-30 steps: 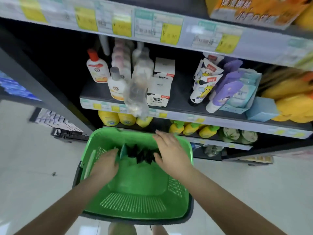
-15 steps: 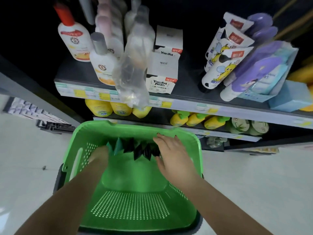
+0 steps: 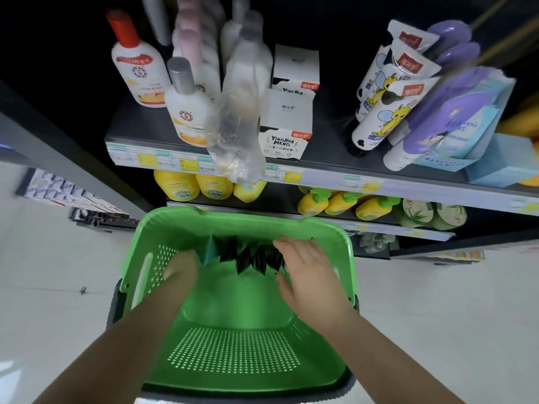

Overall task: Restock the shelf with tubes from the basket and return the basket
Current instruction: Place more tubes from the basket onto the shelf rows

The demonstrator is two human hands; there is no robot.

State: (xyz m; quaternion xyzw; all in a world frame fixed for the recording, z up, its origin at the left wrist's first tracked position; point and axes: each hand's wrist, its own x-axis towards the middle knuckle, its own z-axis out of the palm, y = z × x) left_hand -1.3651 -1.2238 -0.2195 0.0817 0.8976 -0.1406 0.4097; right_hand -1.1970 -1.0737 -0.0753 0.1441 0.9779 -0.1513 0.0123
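— Reaching into that perforated green plastic basket [image 3: 233, 360]?
— Yes. Dark, flat-ended tubes [image 3: 250, 256] stand bunched against its far wall. The right hand [image 3: 309, 272] lies on their right end, fingers straight; the left hand [image 3: 182, 268] is blurred at their left end, grip unclear.
— Room?
— The basket's near half lies bare; the shelf [image 3: 329, 135] sits beyond.

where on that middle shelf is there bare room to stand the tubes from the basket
One bare strip of shelf lies between the white YingHua Meng boxes and the leaning cartoon tubes. The left end is crowded: lotion bottles and a clear plastic bag. The right end holds purple packs and a blue box.
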